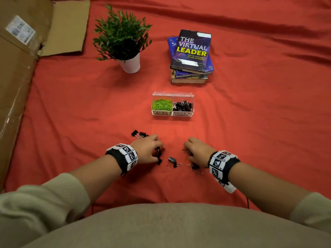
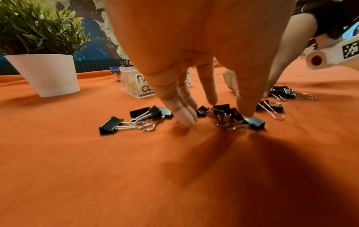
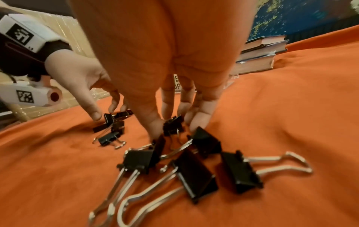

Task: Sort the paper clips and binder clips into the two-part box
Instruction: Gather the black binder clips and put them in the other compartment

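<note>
The clear two-part box (image 1: 172, 113) stands mid-cloth, with green paper clips (image 1: 162, 104) in its left half and black binder clips (image 1: 182, 106) in its right half. Loose black binder clips lie in front of me: a pair (image 1: 138, 134) at the left, one (image 1: 172, 160) between my hands, and several (image 1: 195, 166) under my right wrist. My left hand (image 2: 216, 116) reaches down with straight fingers, its thumb touching a clip cluster (image 2: 233, 114). My right hand (image 3: 174, 128) pinches a binder clip (image 3: 172, 125) between thumb and fingers. No loose paper clips show.
A potted plant (image 1: 129, 65) in a white pot stands far left of the box. A stack of books (image 1: 192, 51) lies behind the box. Flattened cardboard (image 1: 21, 68) runs along the left edge. The red cloth (image 1: 259, 122) is wrinkled.
</note>
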`<state>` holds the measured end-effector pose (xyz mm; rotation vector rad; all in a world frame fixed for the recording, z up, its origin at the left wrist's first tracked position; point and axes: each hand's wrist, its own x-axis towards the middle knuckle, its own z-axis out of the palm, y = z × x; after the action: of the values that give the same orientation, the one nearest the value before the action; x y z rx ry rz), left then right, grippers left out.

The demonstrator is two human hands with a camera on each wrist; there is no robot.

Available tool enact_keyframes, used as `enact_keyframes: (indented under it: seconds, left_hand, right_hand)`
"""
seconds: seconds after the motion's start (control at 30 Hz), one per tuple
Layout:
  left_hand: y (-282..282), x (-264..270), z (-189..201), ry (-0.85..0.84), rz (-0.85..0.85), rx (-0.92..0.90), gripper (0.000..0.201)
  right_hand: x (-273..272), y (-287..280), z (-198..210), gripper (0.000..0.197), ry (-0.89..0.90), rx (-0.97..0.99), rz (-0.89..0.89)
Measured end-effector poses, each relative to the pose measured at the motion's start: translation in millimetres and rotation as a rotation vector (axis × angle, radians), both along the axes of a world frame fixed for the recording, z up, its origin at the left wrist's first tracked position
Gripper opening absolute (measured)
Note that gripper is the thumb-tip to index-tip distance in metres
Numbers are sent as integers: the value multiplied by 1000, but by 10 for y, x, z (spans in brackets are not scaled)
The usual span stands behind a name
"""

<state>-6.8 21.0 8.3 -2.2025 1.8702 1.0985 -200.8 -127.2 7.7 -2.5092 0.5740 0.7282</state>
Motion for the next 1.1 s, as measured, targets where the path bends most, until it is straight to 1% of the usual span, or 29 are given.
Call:
enact_keyframes:
  seconds: [0.07, 0.17, 0.23, 0.33, 0.4, 0.53, 0.63, 0.73, 0.8, 0.83, 0.9, 0.97, 1.03, 1.1]
  left_hand:
    - [40, -19, -42, 8, 6, 3, 55]
    - [59, -77, -83, 0, 35, -28, 48]
    - [65, -123, -100, -12, 67, -50, 44]
    - [69, -167, -127, -42, 118, -70, 39]
    - [64, -185, -135, -49, 150, -75, 37]
    - [55, -203, -135, -38, 209, -84, 34]
    - [58, -208, -137, -20, 240, -105, 35]
    - [66, -191, -146, 28, 291, -114, 35]
    - [78, -159, -157, 79, 347, -122, 35]
    - [84, -143, -163, 99, 373, -122, 34]
    - [90, -118, -166, 107, 396, -117, 33]
    - [87, -100, -170, 96, 393, -117, 32]
    - [80, -90, -172, 87, 393, -117, 33]
    - [68, -85, -171, 84, 389, -123, 34]
  right_hand:
    - [-6, 9, -30, 29, -27, 21, -30]
    - [-9, -8, -78, 24, -73, 53, -94]
    - [26, -51, -55, 20, -137, 92, -193]
    - [195, -195, 98, 13, -299, 147, -414]
    - [365, -344, 234, 12, -393, 125, -490]
    - [755, -670, 378, 16, -474, -11, -494]
    - [946, -817, 348, 18, -418, -82, -472]
    - [984, -778, 307, 23, -422, -126, -386]
    - [946, -603, 313, 23, -448, -111, -246]
    - [900, -475, 312, 22, -420, -75, -147]
    - [765, -165, 295, 21, -289, 48, 67]
    - [606, 127, 222, 24, -162, 142, 237]
    - [472, 313, 114, 31, -88, 151, 325]
    - [383, 389, 24, 38, -46, 118, 374]
